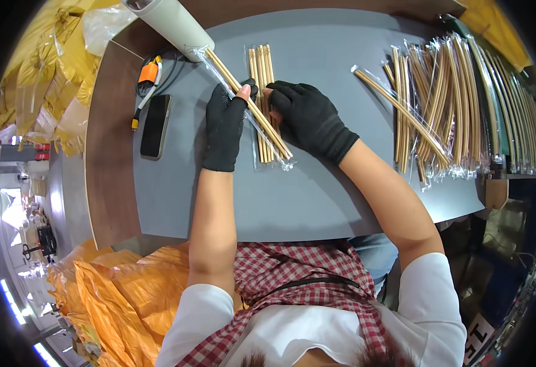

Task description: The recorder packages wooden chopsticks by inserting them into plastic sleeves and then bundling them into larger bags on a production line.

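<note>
My left hand (224, 128), in a black fingerless glove, grips a slim pair of wooden chopsticks (224, 69) in a clear plastic sleeve, with the thumb on top. The pair slants from upper left to lower right. Beneath it, several more wooden chopsticks (260, 61) lie side by side on the grey tabletop (317, 208), with clear film around them. My right hand (312, 117), gloved alike, rests over their right side with curled fingers. Its fingertips touch those chopsticks, though the grip is partly hidden.
A large heap of sleeved chopsticks (448, 104) covers the right side, with one sleeved pair (396, 107) slanting across its left edge. At the left are a pale tumbler (173, 27), a black phone (156, 127) and a cable with an orange part (148, 74). Yellow bags (32, 73) stand beyond the desk.
</note>
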The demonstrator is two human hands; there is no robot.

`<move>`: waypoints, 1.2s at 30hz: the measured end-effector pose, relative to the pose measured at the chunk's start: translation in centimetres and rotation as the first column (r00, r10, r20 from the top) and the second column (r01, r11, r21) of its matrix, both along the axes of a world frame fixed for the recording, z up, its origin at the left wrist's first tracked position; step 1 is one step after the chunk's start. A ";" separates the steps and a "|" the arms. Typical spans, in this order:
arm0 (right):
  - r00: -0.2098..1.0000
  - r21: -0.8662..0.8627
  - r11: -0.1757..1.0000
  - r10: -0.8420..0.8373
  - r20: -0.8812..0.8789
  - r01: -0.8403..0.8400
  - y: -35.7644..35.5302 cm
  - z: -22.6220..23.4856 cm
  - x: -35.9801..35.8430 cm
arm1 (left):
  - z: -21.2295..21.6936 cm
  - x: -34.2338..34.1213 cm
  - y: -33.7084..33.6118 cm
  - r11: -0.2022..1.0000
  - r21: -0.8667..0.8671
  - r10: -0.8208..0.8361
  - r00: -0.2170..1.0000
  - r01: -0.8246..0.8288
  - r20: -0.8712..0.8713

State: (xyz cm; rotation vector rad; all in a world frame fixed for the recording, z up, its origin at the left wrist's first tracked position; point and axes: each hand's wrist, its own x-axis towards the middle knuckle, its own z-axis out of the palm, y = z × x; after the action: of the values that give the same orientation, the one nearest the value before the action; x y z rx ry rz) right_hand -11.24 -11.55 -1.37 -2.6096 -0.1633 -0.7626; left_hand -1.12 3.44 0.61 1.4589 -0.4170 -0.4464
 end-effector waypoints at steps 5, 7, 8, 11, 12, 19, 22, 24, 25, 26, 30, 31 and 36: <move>1.000 0.027 1.000 0.010 0.007 -0.011 0.0 0.2 0.0 | -0.1 0.2 0.0 1.000 0.018 0.005 1.000 -0.005 0.020; 1.000 0.008 1.000 -0.001 0.000 0.001 0.0 0.4 -0.1 | -0.1 0.2 0.0 1.000 0.001 0.008 1.000 -0.008 0.010; 1.000 0.007 1.000 0.000 0.001 0.000 0.1 0.5 -0.1 | -0.1 0.1 -0.1 1.000 -0.016 0.009 1.000 -0.009 0.000; 0.999 0.000 1.000 -0.021 -0.029 0.021 0.4 0.8 -0.4 | 0.1 -0.1 0.0 1.000 -0.023 0.002 1.000 -0.002 -0.004; 1.000 0.013 1.000 -0.010 -0.021 0.010 0.5 0.9 -0.4 | 0.0 0.0 0.0 1.000 -0.023 0.002 1.000 -0.002 -0.004; 0.998 -0.006 1.000 0.002 0.066 -0.001 0.6 0.2 -0.4 | -0.4 0.0 0.1 1.000 -0.020 0.003 1.000 -0.002 0.026; 0.999 -0.001 0.999 0.047 0.009 -0.047 0.4 0.5 -0.7 | -0.6 -0.1 -0.1 0.999 -0.053 0.011 1.000 -0.011 0.010; 1.000 -0.006 1.000 -0.005 0.007 0.005 0.5 0.4 -0.7 | -0.5 -0.1 0.1 0.996 -0.092 0.017 1.000 -0.019 -0.013; 0.998 -0.010 0.998 -0.057 0.006 0.057 0.7 0.5 -0.7 | -0.2 -0.1 0.4 0.997 -0.072 0.032 0.999 -0.035 -0.041; 0.998 -0.010 0.998 -0.059 0.007 0.059 0.7 0.6 -0.9 | 0.1 -0.1 0.6 0.997 -0.050 0.047 0.997 -0.051 -0.068; 0.990 0.444 0.895 0.023 -0.140 0.042 1.1 1.4 -1.4 | 0.6 -0.6 -0.2 0.985 -0.171 -0.059 0.981 0.027 -0.185; 0.967 0.611 0.791 0.129 -0.218 0.032 1.1 1.4 -1.4 | 0.4 -0.6 -0.5 0.986 -0.167 -0.057 0.981 0.026 -0.186; 0.939 0.804 0.590 0.229 -0.257 0.076 0.5 2.8 -0.4 | 1.5 0.3 0.0 0.973 -0.230 -0.039 0.992 0.010 -0.124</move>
State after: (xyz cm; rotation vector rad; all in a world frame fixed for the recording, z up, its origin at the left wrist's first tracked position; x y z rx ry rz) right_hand -11.64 -11.01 1.44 -1.7679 0.1522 -0.2266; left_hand -0.84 3.48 2.10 1.1954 -0.3718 -0.4921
